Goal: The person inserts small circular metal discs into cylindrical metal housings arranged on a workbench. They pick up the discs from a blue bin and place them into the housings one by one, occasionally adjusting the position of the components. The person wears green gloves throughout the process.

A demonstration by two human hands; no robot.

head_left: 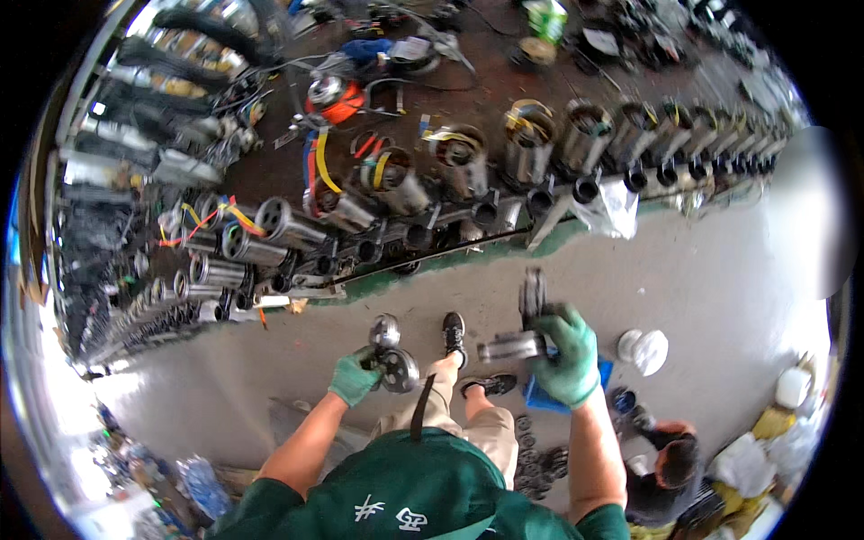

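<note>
My left hand (354, 379), in a green glove, is closed on round metal parts. One is a dark-faced disc with holes and a bright rim (399, 370); a smaller shiny round piece (385, 330) sits beyond it. My right hand (570, 357), gloved too, grips two thick metal rings or discs. The lower ring-shaped part (513, 346) points left, and the upper one (533, 293) stands on edge, blurred by motion. Both hands are held above the floor, apart from the bench. The right fingers partly cover their parts.
A dark workbench (297, 180) carries a row of metal cylinders (529, 148) along its near edge, some with coloured strips. An orange-based tool (335, 101) lies farther back. A blue crate (549, 393) and stacked round parts (535, 454) are beside me. Another person (670, 468) crouches at lower right.
</note>
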